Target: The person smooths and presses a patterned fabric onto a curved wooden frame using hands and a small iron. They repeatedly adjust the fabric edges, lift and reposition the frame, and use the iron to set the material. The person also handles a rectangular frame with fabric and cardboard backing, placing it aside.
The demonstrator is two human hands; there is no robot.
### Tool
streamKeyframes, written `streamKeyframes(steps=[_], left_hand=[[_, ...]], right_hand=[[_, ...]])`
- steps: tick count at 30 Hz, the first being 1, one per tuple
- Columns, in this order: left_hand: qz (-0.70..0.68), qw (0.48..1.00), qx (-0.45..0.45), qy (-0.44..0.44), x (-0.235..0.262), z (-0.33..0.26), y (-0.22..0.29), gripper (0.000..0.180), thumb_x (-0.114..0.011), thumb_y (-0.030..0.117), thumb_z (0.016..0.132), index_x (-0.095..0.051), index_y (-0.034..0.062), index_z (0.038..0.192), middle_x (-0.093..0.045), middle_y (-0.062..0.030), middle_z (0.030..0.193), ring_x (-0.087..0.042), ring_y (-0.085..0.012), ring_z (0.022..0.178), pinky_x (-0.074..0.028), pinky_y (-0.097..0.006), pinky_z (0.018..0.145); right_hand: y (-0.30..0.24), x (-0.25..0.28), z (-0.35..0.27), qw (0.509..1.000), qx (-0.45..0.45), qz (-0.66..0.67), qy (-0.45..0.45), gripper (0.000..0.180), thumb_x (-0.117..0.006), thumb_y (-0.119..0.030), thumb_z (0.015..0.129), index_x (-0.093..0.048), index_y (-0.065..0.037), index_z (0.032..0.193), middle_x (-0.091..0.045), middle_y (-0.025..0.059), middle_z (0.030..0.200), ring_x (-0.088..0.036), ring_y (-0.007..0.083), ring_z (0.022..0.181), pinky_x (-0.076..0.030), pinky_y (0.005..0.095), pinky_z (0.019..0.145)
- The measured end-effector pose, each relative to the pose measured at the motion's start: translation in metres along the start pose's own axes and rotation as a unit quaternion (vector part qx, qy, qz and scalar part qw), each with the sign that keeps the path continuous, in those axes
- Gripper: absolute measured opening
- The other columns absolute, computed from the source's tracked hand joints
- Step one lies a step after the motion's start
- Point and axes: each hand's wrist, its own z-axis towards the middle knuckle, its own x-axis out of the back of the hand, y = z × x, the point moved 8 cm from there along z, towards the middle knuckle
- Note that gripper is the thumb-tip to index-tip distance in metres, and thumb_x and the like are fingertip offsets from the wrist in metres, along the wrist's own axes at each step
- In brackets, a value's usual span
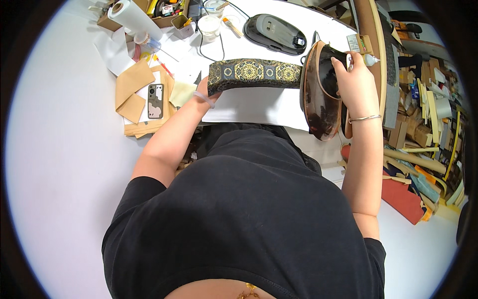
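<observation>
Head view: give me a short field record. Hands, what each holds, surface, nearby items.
left hand: mostly hidden behind the patterned fabric band, holding its left end
right hand: gripping the handle of the clothes iron
iron state: tipped up, soleplate off the surface, at the band's right end
surface: white table, white sheet under the band
near left hand: phone on tan paper pieces
behind band: black iron base, white cup, paper roll

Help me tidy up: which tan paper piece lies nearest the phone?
The small tan square just left of the phone, its edge beside the phone's. The bigger folded tan piece sits farther up, toward the paper roll.
</observation>
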Motion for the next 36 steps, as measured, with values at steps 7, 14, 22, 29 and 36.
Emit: streamKeyframes(steps=[7,14,22,29,36], left_hand=[[-0.063,0.997,-0.027,0.031,0.008,-0.006,0.035,0.027,-0.060,0.007,0.106,-0.061,0.0027,0.133,-0.068,-0.0095,0.130,-0.065,-0.0199,0.119,-0.053,-0.033,0.105],[0.205,0.969,-0.139,0.014,0.002,0.006,0.139,0.030,-0.063,0.010,0.100,-0.065,0.0035,0.129,-0.073,-0.0149,0.111,-0.069,-0.0314,0.103,-0.055,-0.039,0.088],[0.258,0.932,-0.244,0.068,0.005,-0.004,0.120,0.027,-0.061,0.010,0.104,-0.064,0.0057,0.130,-0.070,-0.0121,0.123,-0.067,-0.0271,0.116,-0.054,-0.039,0.100],[-0.128,0.990,-0.043,0.033,0.004,0.007,0.050,0.032,-0.063,0.010,0.104,-0.060,0.0047,0.135,-0.067,-0.0103,0.132,-0.064,-0.0221,0.122,-0.051,-0.036,0.107],[0.241,0.941,-0.218,0.093,0.009,-0.004,0.087,0.030,-0.068,0.008,0.096,-0.067,0.0098,0.126,-0.070,-0.0119,0.121,-0.066,-0.0308,0.116,-0.053,-0.043,0.101]], right_hand=[[-0.067,-0.013,-0.022,0.995,0.099,0.030,0.010,0.040,-0.057,-0.031,0.100,-0.062,0.003,0.120,-0.074,0.0314,0.101,-0.074,0.0466,0.097,-0.060,0.0535,0.089],[-0.152,-0.027,-0.049,0.981,0.162,0.087,-0.063,0.031,-0.063,-0.010,0.090,-0.060,0.007,0.115,-0.076,0.0227,0.088,-0.078,0.0362,0.087,-0.063,0.0426,0.080],[-0.080,-0.014,-0.030,0.991,0.120,0.053,-0.015,0.038,-0.061,-0.032,0.100,-0.063,0.000,0.119,-0.075,0.0280,0.093,-0.075,0.0453,0.091,-0.061,0.0524,0.080],[0.015,-0.001,0.004,1.000,0.009,0.026,-0.004,0.052,-0.066,-0.039,0.097,-0.064,-0.002,0.134,-0.075,0.0278,0.112,-0.073,0.0434,0.106,-0.057,0.0471,0.095],[-0.026,-0.010,0.000,0.998,0.053,0.012,0.009,0.051,-0.067,-0.039,0.099,-0.063,-0.002,0.134,-0.076,0.0270,0.105,-0.075,0.0417,0.097,-0.060,0.0469,0.088]])
